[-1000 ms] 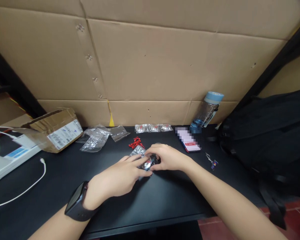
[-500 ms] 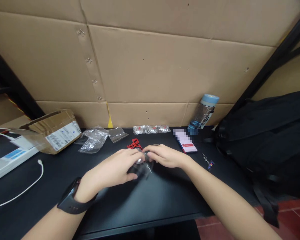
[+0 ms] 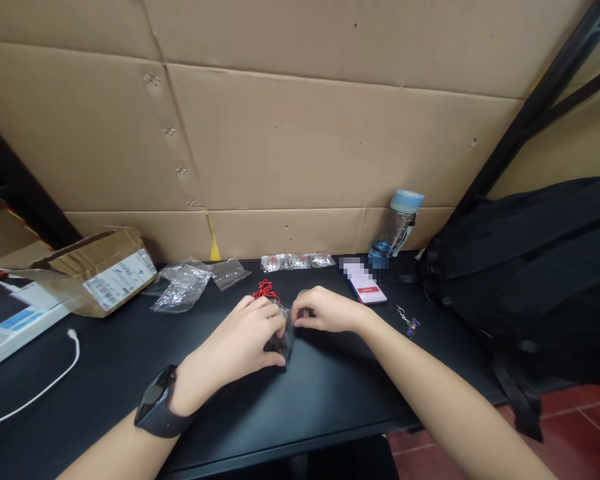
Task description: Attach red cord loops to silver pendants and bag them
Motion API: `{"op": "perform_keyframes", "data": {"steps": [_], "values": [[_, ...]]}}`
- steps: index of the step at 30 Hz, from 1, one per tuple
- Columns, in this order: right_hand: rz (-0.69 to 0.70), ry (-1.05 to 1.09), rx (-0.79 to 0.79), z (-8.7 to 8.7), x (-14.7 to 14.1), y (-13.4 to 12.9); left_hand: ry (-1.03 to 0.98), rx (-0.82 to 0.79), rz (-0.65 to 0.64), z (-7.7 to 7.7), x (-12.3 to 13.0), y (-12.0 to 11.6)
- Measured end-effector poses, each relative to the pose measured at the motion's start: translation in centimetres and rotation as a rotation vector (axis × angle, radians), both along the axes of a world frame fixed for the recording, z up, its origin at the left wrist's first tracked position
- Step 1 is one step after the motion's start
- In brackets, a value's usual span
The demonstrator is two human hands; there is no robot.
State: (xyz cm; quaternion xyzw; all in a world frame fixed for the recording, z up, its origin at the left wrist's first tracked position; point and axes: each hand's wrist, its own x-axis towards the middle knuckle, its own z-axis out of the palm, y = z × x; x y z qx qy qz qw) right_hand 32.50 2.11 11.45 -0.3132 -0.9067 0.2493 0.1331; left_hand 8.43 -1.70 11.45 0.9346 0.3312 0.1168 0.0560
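Observation:
A small clear plastic bag (image 3: 282,345) is on the black desk between my hands. My left hand (image 3: 250,335) lies over its left side, fingers curled onto it and thumb low along its near edge. At the bag's right edge, the fingers of my right hand (image 3: 329,309) are closed in a pinch; what is inside the bag is hard to make out. A bundle of red cord (image 3: 265,290) sits just beyond my left fingers. Behind my right knuckles, the rim of a pale round thing (image 3: 303,292) shows, mostly hidden.
Flat silvery packets (image 3: 300,261) line the back near a cardboard wall. Crumpled plastic bags (image 3: 184,285), an open carton (image 3: 115,270) and a white cable (image 3: 74,347) are left. Rightward are a phone (image 3: 365,283), water bottle (image 3: 394,230), keychain (image 3: 411,327) and black backpack (image 3: 525,280).
My right fingers have drawn slightly apart from my left ones and curled tighter. The bag has shifted under my left hand. The whole view has swung a little to the right.

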Motion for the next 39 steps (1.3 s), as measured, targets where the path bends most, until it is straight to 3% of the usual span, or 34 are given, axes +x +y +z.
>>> {"op": "perform_keyframes", "data": {"steps": [6, 12, 17, 22, 24, 28, 34, 39], "values": [[-0.048, 0.068, -0.136, 0.0, 0.3, 0.1, -0.023, -0.018, -0.015, -0.1, 0.4, -0.3], [-0.062, 0.170, -0.353, -0.6, 0.5, 0.4, -0.029, 0.000, 0.088, 0.2, 0.8, -0.7], [-0.050, 0.131, -0.342, 0.2, 1.2, 0.6, -0.102, -0.098, 0.114, 0.5, 0.6, -0.5], [-0.011, 0.079, -0.431, 1.1, 1.9, 0.9, -0.169, -0.292, 0.153, 0.9, 0.4, -0.1], [-0.009, 0.102, -0.363, 1.1, 2.1, 1.0, -0.195, -0.343, 0.185, 1.1, 0.4, 0.0], [-0.043, 0.207, -0.206, 0.9, 2.0, 1.2, -0.239, -0.347, 0.301, 1.4, 0.4, -0.1], [-0.102, 0.337, -0.378, 0.5, 1.5, 1.0, -0.406, -0.428, 0.314, 1.1, 0.2, 0.4], [-0.204, 0.331, -0.361, -0.4, 0.7, 1.0, -0.387, -0.390, 0.431, 0.5, 0.5, 0.9]]}}
